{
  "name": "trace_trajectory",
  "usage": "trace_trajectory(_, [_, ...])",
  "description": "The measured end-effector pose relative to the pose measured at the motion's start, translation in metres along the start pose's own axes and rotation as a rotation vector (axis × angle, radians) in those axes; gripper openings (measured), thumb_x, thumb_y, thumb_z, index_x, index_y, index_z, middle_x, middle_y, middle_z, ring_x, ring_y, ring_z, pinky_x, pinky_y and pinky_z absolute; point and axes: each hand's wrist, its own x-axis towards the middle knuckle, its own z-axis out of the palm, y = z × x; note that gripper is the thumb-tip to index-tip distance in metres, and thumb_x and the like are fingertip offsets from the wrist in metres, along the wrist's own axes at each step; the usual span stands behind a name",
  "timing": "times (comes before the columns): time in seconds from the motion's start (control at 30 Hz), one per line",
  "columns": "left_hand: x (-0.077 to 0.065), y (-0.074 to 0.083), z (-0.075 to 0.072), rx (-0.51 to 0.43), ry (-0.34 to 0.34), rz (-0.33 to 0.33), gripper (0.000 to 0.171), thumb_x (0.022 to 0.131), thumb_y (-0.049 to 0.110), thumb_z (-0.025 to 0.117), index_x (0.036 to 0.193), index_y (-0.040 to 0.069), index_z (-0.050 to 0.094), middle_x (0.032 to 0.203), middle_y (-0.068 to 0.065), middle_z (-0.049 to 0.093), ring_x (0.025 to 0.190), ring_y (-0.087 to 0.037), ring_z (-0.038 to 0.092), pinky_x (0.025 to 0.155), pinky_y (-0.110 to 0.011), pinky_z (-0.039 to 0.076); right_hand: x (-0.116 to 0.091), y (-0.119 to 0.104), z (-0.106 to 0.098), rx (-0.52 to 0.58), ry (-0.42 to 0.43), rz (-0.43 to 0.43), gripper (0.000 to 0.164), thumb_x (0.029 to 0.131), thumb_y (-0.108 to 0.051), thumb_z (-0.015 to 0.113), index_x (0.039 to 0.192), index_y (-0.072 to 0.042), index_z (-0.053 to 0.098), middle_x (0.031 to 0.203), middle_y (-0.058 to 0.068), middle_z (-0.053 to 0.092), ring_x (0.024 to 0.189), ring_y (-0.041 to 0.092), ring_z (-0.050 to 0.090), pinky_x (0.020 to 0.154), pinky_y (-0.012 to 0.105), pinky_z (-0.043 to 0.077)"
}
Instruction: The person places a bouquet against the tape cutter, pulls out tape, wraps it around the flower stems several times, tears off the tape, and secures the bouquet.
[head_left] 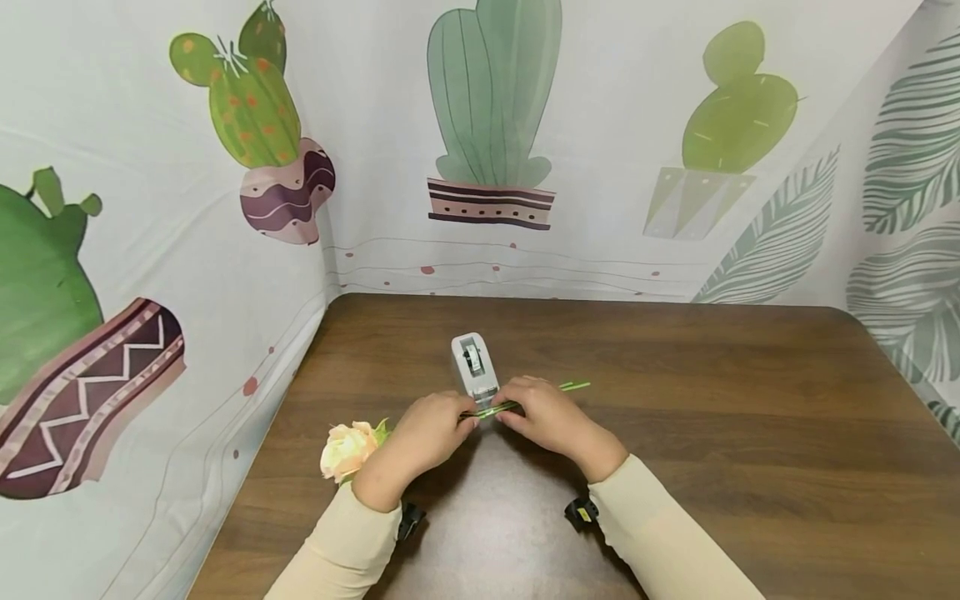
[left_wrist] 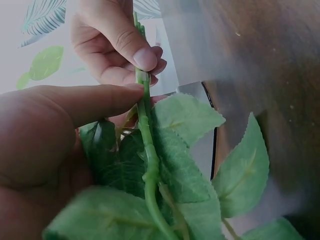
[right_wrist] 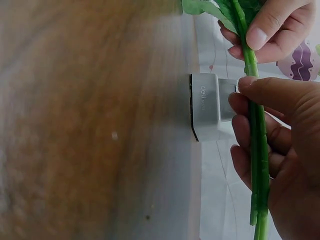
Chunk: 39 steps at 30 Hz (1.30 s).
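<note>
A peach artificial rose (head_left: 347, 450) shows beside the left wrist in the head view, its green stems (right_wrist: 258, 150) running through both hands. My left hand (head_left: 431, 433) pinches the stems between thumb and fingers, just past the green leaves (left_wrist: 185, 170). Close by, the right hand (head_left: 547, 414) grips the same stems, its thumb pressing near the left fingertips. A shiny spot, possibly clear tape, shows on the stems between the hands. Two stem ends stick out beyond the right hand. Right behind the hands stands a white tape dispenser (head_left: 468, 346), its front end partly hidden.
The brown wooden table (head_left: 712, 400) extends on both sides of the hands. White cloth (head_left: 375, 167) printed with cacti and leaves hangs along its back and left. Black wrist devices (head_left: 581, 514) sit under both sleeves.
</note>
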Motion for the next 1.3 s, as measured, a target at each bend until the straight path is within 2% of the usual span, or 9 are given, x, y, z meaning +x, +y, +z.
trace_trajectory(0.27, [0.0002,0.0007,-0.0004,0.045,0.032,-0.001,0.009,0.092,0.019,0.073,0.084,0.018,0.070,0.078,0.005,0.058,0.070,-0.013,0.053,0.067,-0.036,0.044,0.0002,0.0000,-0.0003,0.025,-0.009,-0.004,0.017,0.095,-0.021,0.071,0.108,-0.012,0.074,0.104,0.000,0.073,0.099,0.017,0.067,0.092,0.039,0.053])
trace_trajectory(0.53, [-0.0008,0.0020,-0.0002,0.046,0.059,-0.011,0.004,0.090,0.019,0.075,0.090,0.016,0.074,0.087,0.002,0.065,0.079,-0.018,0.064,0.074,-0.043,0.050,-0.0011,-0.0010,-0.0014,0.052,-0.013,-0.015,0.019,0.097,-0.021,0.067,0.110,-0.010,0.074,0.103,0.000,0.073,0.099,0.016,0.067,0.091,0.039,0.054])
trace_trajectory(0.83, [-0.0012,0.0029,0.0002,0.092,0.097,0.010,0.005,0.090,0.020,0.076,0.087,0.017,0.073,0.087,0.003,0.064,0.078,-0.015,0.062,0.077,-0.040,0.048,-0.0004,-0.0022,-0.0009,0.037,-0.033,0.006,0.021,0.100,-0.027,0.064,0.111,-0.013,0.075,0.101,-0.002,0.070,0.097,0.013,0.064,0.089,0.035,0.053])
trace_trajectory(1.0, [-0.0011,0.0026,0.0007,0.083,0.104,0.015,0.006,0.089,0.019,0.076,0.086,0.017,0.072,0.086,0.003,0.063,0.074,-0.013,0.057,0.074,-0.038,0.047,-0.0006,-0.0031,0.0002,0.026,-0.028,0.027,0.020,0.101,-0.027,0.063,0.109,-0.013,0.075,0.101,-0.002,0.070,0.097,0.014,0.064,0.089,0.036,0.053])
trace_trajectory(1.2, [-0.0006,0.0022,0.0015,0.065,0.096,0.004,0.013,0.091,0.019,0.074,0.081,0.018,0.066,0.083,0.006,0.056,0.065,-0.008,0.047,0.059,-0.029,0.042,0.0006,-0.0041,0.0015,0.013,0.008,0.012,0.017,0.099,-0.026,0.066,0.104,-0.013,0.075,0.098,-0.003,0.069,0.095,0.014,0.064,0.088,0.035,0.052])
trace_trajectory(1.3, [0.0003,0.0018,0.0022,0.065,0.099,0.009,0.017,0.091,0.018,0.074,0.078,0.019,0.063,0.081,0.006,0.054,0.063,-0.007,0.045,0.057,-0.028,0.040,0.0007,-0.0039,0.0020,0.015,0.019,0.012,0.016,0.098,-0.026,0.068,0.104,-0.013,0.075,0.097,-0.003,0.069,0.095,0.014,0.063,0.088,0.035,0.052])
